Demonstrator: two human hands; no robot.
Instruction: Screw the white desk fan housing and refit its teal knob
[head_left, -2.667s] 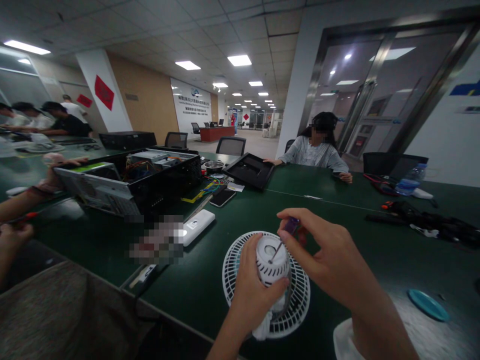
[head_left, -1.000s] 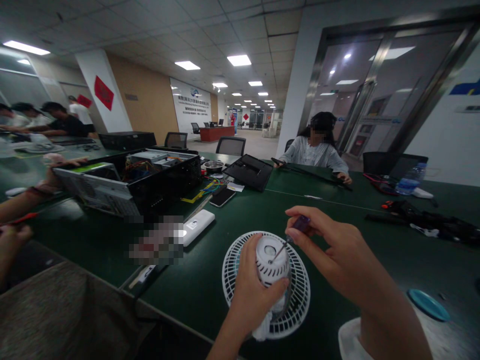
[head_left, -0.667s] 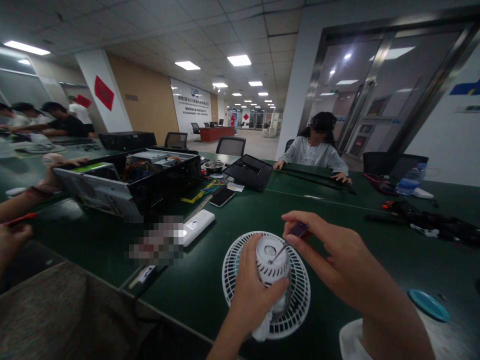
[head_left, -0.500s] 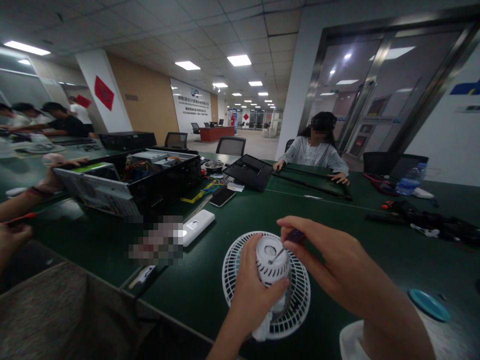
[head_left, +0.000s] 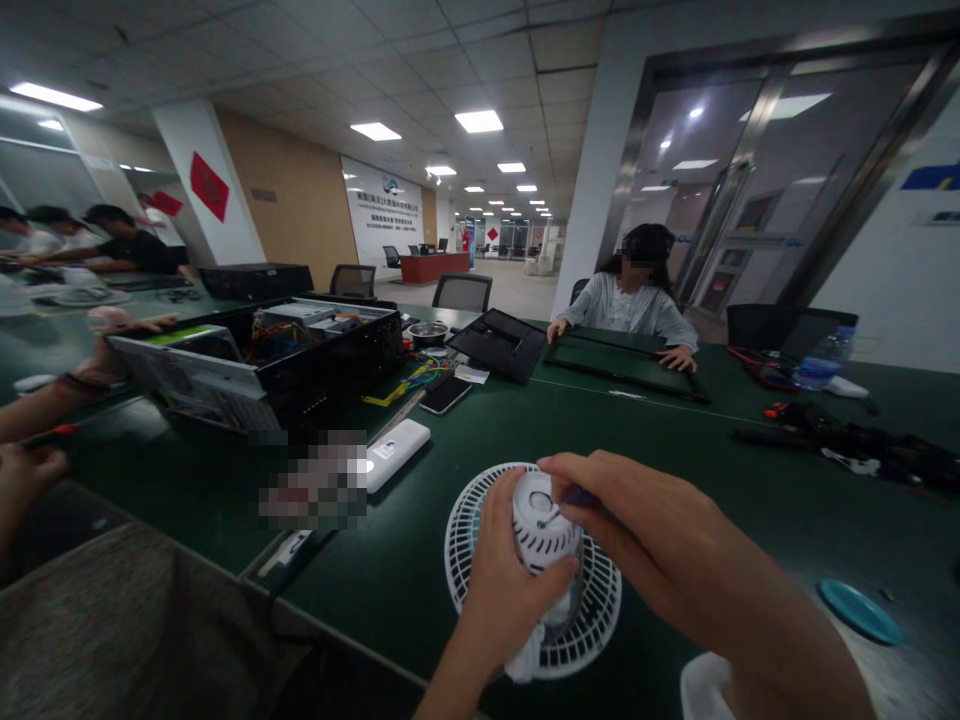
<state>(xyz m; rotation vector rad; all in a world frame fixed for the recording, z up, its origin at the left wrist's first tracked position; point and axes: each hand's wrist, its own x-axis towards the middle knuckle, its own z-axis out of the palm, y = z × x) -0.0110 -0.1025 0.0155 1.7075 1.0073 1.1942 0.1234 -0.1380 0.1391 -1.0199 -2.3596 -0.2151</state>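
Note:
A small white fan [head_left: 480, 530] lies grille-down on the green table [head_left: 675, 440]. My left hand [head_left: 502, 585] is wrapped round its white motor housing [head_left: 538, 520]. My right hand [head_left: 637, 520] is closed on a small purple-handled screwdriver [head_left: 574, 496], held low and close to the housing. Its metal tip rests on the housing's top face. Most of the handle is hidden by my fingers.
An open computer case [head_left: 262, 360] stands at the left, with another person's hands [head_left: 30, 470] by it. A phone [head_left: 444, 395], a white power bank [head_left: 394, 452] and loose wires lie beyond. Across the table a person [head_left: 637, 300] handles a flat dark panel [head_left: 626, 362]. A blue lid [head_left: 856, 610] lies right.
My right hand has dropped and tilted the screwdriver down onto the housing top. My left hand has kept its hold. The person opposite has laid the dark panel flat.

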